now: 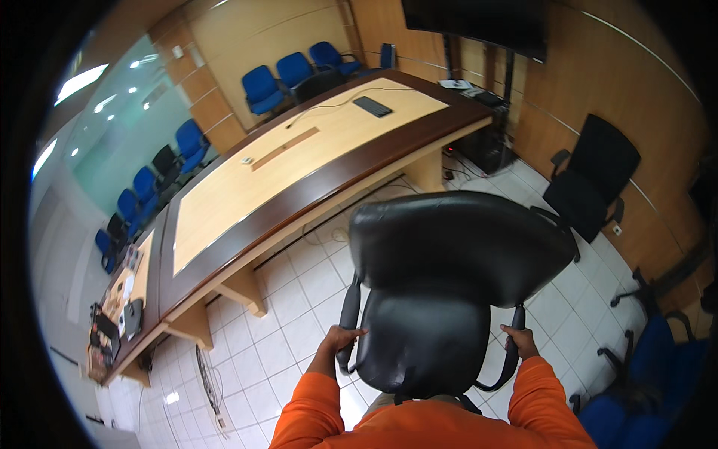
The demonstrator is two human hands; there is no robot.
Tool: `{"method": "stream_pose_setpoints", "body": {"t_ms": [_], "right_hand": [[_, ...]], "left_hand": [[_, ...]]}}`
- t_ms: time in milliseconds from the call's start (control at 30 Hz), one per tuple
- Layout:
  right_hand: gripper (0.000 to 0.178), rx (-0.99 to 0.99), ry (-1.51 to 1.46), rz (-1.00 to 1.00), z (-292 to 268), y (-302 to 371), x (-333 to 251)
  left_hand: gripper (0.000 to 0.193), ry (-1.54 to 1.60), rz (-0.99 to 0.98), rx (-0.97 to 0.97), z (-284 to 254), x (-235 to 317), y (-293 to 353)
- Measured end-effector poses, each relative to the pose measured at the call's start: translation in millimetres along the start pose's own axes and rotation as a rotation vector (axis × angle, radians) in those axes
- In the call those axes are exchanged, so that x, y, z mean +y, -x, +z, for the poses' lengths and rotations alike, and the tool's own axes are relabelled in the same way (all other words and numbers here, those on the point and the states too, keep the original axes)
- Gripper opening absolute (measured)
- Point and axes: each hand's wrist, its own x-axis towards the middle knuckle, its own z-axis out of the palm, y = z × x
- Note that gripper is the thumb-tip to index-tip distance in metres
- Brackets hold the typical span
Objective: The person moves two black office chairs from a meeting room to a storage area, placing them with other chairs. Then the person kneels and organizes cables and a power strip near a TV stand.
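- Glossy white square-tiled floor (292,288) and tan wood-panelled wall (542,93) form the room, bent by the lens.
- Left of the frame: a row of blue and black chairs (146,183) along a glassy wall.
- Lower left to upper centre: a long pale-wood counter (239,202) with a dark brown border, carrying a slim black keyboard (372,106) near its upper end.
- Upper centre: three blue padded chairs (295,69) behind the counter.
- Lower centre: the left hand (336,342), orange-sleeved, its grip wrapped around the black left armrest (349,310).
- Centre to lower centre: the black leather office chair (422,337), its wide backrest away from the person, its seat nearer.
- Right of it: the right hand (523,342), its grip grasping the black right armrest (511,363).
- Right: a black high-backed chair (598,168) near the wall.
- Lower right: blue seats (658,363), partly in shadow.
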Motion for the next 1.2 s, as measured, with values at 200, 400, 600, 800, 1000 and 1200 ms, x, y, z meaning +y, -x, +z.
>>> {"method": "stream_pose_setpoints", "body": {"t_ms": [200, 400, 600, 800, 1000, 1200], "right_hand": [[0.048, -0.24, 0.204, -0.119, 63, 7, -9], [0.08, -0.537, 0.413, -0.141, 169, 15, -36], [0.08, -0.822, 0.707, -0.231, 281, 83, -34], [0.084, -1.086, 0.861, -0.337, 358, 241, 51], [0.078, -1.345, 0.951, -0.369, 490, 362, 96], [0.067, -1.486, 1.02, -0.436, 590, 503, 134]], "left_hand": [[0.062, 0.252, -0.133, 0.209, 5, -125, 134], [0.094, 0.699, -0.371, 0.505, 57, -227, 280], [0.1, 1.092, -0.528, 0.752, 140, -291, 413], [0.1, 1.405, -0.534, 0.955, 217, -407, 550], [0.091, 1.618, -0.613, 1.268, 220, -430, 590], [0.085, 1.697, -0.713, 1.52, 155, -458, 666]]}}
